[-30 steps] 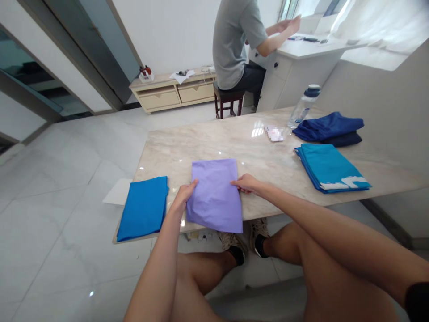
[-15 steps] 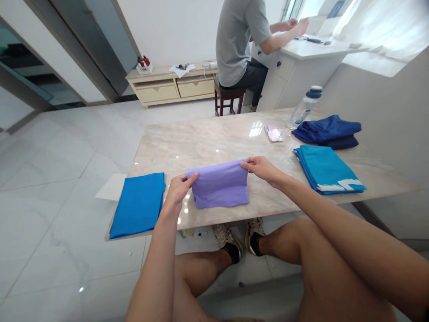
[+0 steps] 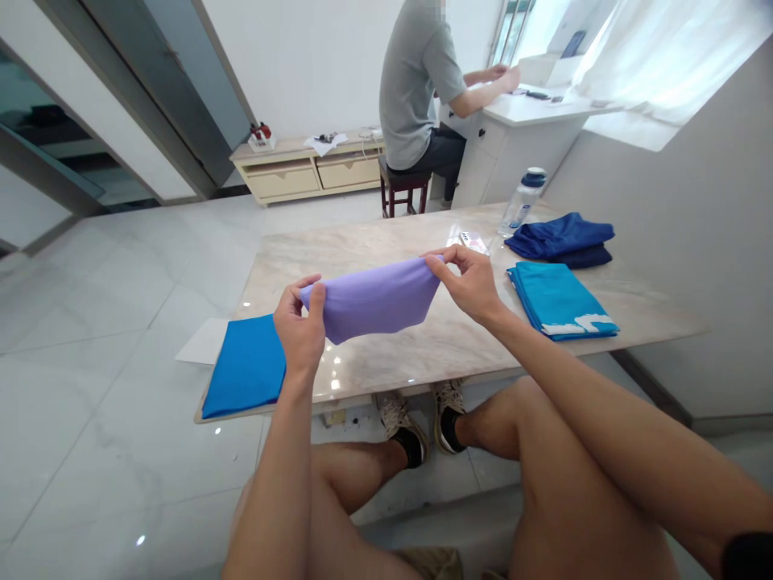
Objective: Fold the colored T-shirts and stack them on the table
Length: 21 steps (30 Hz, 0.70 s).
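Observation:
A folded piece of purple fabric (image 3: 378, 300) is stretched between my hands, held up off the marble-look table (image 3: 338, 250). My left hand (image 3: 300, 326) pinches its left upper corner between thumb and fingers. At the opposite upper corner my right hand (image 3: 468, 282) has the same pinch. The lower edge of the fabric hangs loose. Left of my left hand, partly behind it, lies a folded bright blue cloth (image 3: 247, 366). Right of my right hand rests a folded teal cloth (image 3: 561, 298) with a white pattern on its near edge.
Behind the teal cloth lie dark blue fabric (image 3: 561, 240) and a clear water bottle (image 3: 524, 201). A phone-like item (image 3: 474, 242) is partly behind my right hand. A person in a grey shirt (image 3: 414, 89) sits at a white desk (image 3: 531, 113). A low cabinet (image 3: 290, 177) stands by the wall.
Both hands have lifted the purple fabric from the tabletop, and it now hangs in the air, closer to me. The view has shifted slightly.

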Each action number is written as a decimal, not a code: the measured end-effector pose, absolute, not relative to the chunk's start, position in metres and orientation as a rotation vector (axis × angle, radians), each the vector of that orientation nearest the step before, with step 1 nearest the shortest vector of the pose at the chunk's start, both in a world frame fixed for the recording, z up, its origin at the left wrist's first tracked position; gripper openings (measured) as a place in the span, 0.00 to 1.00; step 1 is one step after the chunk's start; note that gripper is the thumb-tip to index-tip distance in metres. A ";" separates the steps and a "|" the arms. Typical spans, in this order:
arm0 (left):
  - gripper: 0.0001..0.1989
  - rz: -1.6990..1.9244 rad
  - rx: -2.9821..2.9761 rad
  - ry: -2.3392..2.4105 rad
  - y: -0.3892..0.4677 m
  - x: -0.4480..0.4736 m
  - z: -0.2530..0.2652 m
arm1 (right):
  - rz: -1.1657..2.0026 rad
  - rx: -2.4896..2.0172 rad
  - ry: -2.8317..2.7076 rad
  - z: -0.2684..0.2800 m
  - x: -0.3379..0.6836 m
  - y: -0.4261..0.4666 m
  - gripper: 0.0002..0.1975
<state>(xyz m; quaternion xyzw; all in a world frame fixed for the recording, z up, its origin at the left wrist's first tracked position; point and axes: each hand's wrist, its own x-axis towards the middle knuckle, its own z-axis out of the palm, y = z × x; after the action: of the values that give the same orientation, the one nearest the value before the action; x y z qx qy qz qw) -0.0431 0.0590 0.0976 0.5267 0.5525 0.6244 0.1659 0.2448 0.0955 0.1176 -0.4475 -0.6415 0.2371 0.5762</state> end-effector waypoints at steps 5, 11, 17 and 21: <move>0.28 1.668 1.469 1.753 0.046 -0.039 0.082 | 0.650 -1.166 -1.445 0.097 0.245 0.096 0.29; 0.28 1.400 1.312 1.858 0.057 -0.042 0.018 | 0.710 -1.507 -1.512 0.040 0.240 0.114 0.22; 0.23 1.088 0.876 1.840 0.084 -0.048 -0.032 | 0.789 -1.927 -1.591 -0.008 0.229 0.155 0.11; 0.25 0.970 0.756 1.619 0.081 -0.058 -0.037 | 0.949 -2.135 -1.787 -0.015 0.242 0.167 0.22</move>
<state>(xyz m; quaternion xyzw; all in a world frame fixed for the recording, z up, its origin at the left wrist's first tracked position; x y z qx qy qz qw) -0.0579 0.0809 -0.0367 0.3162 0.6770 0.4057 0.5264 0.2415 0.1673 -0.0154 -0.7222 -0.6045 0.3211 0.0996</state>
